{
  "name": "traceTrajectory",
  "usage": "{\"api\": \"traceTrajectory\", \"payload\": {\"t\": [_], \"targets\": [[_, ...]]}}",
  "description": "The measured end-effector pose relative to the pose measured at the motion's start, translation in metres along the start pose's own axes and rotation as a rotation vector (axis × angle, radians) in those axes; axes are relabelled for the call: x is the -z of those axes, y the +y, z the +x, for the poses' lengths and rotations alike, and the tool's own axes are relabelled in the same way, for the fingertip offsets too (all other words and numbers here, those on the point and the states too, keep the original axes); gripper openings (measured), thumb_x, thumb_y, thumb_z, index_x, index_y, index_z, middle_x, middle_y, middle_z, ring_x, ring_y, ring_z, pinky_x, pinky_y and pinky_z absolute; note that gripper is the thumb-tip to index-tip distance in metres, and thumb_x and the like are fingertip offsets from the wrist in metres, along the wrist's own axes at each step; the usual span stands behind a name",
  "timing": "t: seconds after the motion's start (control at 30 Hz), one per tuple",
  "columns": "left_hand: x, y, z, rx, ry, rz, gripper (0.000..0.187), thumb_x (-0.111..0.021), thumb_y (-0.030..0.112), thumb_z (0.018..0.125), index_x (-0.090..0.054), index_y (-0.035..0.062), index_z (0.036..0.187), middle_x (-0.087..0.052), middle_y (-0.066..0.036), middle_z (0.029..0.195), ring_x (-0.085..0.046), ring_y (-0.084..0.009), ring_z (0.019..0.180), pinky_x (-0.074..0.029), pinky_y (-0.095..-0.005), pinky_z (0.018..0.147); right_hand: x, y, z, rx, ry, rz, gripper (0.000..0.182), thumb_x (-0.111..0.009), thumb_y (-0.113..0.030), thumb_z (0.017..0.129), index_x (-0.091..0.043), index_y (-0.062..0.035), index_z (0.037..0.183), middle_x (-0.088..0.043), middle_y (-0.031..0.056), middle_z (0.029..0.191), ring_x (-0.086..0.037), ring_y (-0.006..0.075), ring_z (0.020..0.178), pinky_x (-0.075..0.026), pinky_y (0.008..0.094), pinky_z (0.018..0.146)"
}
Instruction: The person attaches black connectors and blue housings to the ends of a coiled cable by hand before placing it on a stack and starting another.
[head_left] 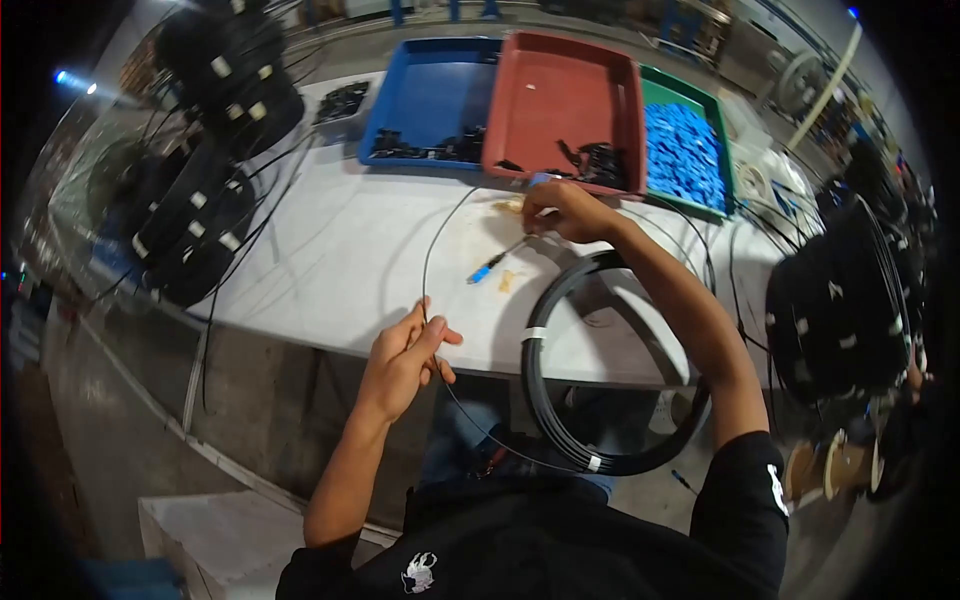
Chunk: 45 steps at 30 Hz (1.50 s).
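Note:
My left hand (pixel 408 360) pinches a thin black cable (pixel 428 262) that arcs over the white table and runs down toward my lap. Near the trays, my right hand (pixel 568 212) is closed round the cable's end part. From under it sticks out a short black lead with a blue connector (pixel 482 273), pointing down and left. A small blue piece shows by the right fingertips; what it is I cannot make out. Below my right forearm, a coil of black cable (pixel 533 375) bound with white bands hangs partly over the table's front edge.
Along the back of the table (pixel 310 240) stand a blue tray (pixel 430 85) and a red tray (pixel 565 95), both with black parts, and a green tray (pixel 728 150) of blue pieces. Cable coils are piled left (pixel 195 215) and right (pixel 835 310).

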<state>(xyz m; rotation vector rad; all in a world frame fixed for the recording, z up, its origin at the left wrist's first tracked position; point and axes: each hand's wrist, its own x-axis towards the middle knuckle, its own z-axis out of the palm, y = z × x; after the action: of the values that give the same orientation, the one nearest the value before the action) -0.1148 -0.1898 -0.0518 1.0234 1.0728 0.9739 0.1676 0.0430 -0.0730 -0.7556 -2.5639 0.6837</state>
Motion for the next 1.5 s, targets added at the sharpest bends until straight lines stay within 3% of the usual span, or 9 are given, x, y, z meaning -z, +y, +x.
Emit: {"api": "traceTrajectory", "payload": {"t": [0.2,0.37,0.63,0.8,0.93,1.07,1.23,1.33,1.5], "targets": [[-0.047,-0.023,0.047,-0.219,0.325,0.79,0.103,-0.07,0.049,0.087,-0.017,-0.0136,0.15,-0.062,-0.022,0.121,-0.065,-0.0341,0.102,-0.053,-0.0388,0.083,0.009,-0.007,0.0,0.02,0.123,-0.063,0.015,-0.067,0.0,0.082,-0.066,-0.0015,0.097,-0.068,0.0148,0.095,-0.067,0.0308,0.091,-0.052,0.0383,0.081],[-0.083,-0.014,0.051,-0.436,0.312,0.91,0.129,-0.083,0.049,0.071,0.003,0.0021,0.156,-0.038,-0.038,0.14,-0.044,-0.0516,0.125,-0.036,-0.0536,0.106,0.008,-0.019,-0.001,-0.208,0.014,0.39,0.014,-0.061,-0.003,0.091,-0.061,0.0012,0.105,-0.069,0.0122,0.098,-0.069,0.0225,0.09,-0.054,0.0362,0.079],[-0.109,-0.026,0.063,-0.363,0.251,0.975,0.096,-0.072,0.013,0.074,-0.02,0.0026,0.154,-0.041,-0.031,0.143,-0.042,-0.0454,0.131,-0.038,-0.0493,0.107,0.021,-0.04,0.005,-0.005,0.151,0.179,0.017,-0.068,-0.009,0.088,-0.064,0.0018,0.101,-0.07,0.0135,0.095,-0.068,0.0266,0.088,-0.052,0.0383,0.079],[-0.104,-0.025,0.061,-0.356,0.167,0.927,0.091,-0.073,0.017,0.077,-0.024,0.0056,0.153,-0.03,-0.034,0.149,-0.036,-0.052,0.134,-0.034,-0.0572,0.107,0.075,-0.095,-0.074,0.011,0.182,-0.251,0.023,-0.07,-0.009,0.085,-0.065,-0.0026,0.106,-0.068,0.0154,0.1,-0.065,0.0344,0.095,-0.05,0.0445,0.083],[-0.104,-0.024,0.058,-0.353,0.162,0.981,0.084,-0.072,0.018,0.08,-0.029,0.0093,0.152,-0.021,-0.033,0.154,-0.029,-0.0519,0.139,-0.031,-0.0586,0.109,0.057,-0.196,-0.18,-0.458,-0.316,-0.143,0.085,-0.087,-0.038,0.061,-0.053,-0.0086,0.133,-0.063,0.0175,0.111,-0.059,0.035,0.109,-0.046,0.0467,0.096],[-0.101,-0.024,0.057,-0.322,0.133,0.968,0.081,-0.071,0.02,0.081,-0.031,0.0081,0.15,-0.022,-0.034,0.153,-0.028,-0.051,0.14,-0.027,-0.0585,0.112,-0.029,-0.253,-0.24,-0.463,-0.235,-0.322,0.124,-0.088,-0.05,0.043,-0.038,-0.0136,0.15,-0.057,0.0108,0.122,-0.054,0.028,0.118,-0.041,0.0492,0.103],[-0.099,-0.028,0.057,-0.41,0.181,0.968,0.074,-0.071,0.019,0.083,-0.037,0.0065,0.147,-0.03,-0.032,0.15,-0.039,-0.0436,0.135,-0.043,-0.0452,0.103,-0.104,-0.229,-0.28,-0.298,0.199,-0.792,0.066,-0.08,-0.024,0.072,-0.059,-0.0107,0.133,-0.058,0.0012,0.085,-0.059,0.0158,0.082,-0.049,0.0362,0.08],[-0.089,-0.026,0.052,-0.443,0.222,0.997,0.073,-0.072,0.026,0.085,-0.038,0.0061,0.147,-0.036,-0.031,0.147,-0.044,-0.044,0.13,-0.044,-0.0444,0.102,-0.094,-0.222,-0.267,-0.09,0.442,-0.804,0.023,-0.07,-0.007,0.079,-0.073,-0.0029,0.101,-0.041,-0.0055,0.055,-0.042,0.0074,0.049,-0.031,0.0249,0.049],[-0.06,-0.015,0.04,-0.313,0.157,0.671,0.064,-0.049,0.05,0.099,-0.039,0.007,0.145,-0.05,-0.03,0.137,-0.051,-0.0406,0.127,-0.037,-0.0454,0.108,-0.069,-0.242,-0.262,0.063,0.497,-0.814,0.017,-0.07,-0.002,0.076,-0.072,-0.0011,0.093,-0.035,-0.0057,0.052,-0.036,0.0072,0.044,-0.027,0.0251,0.044]]}}
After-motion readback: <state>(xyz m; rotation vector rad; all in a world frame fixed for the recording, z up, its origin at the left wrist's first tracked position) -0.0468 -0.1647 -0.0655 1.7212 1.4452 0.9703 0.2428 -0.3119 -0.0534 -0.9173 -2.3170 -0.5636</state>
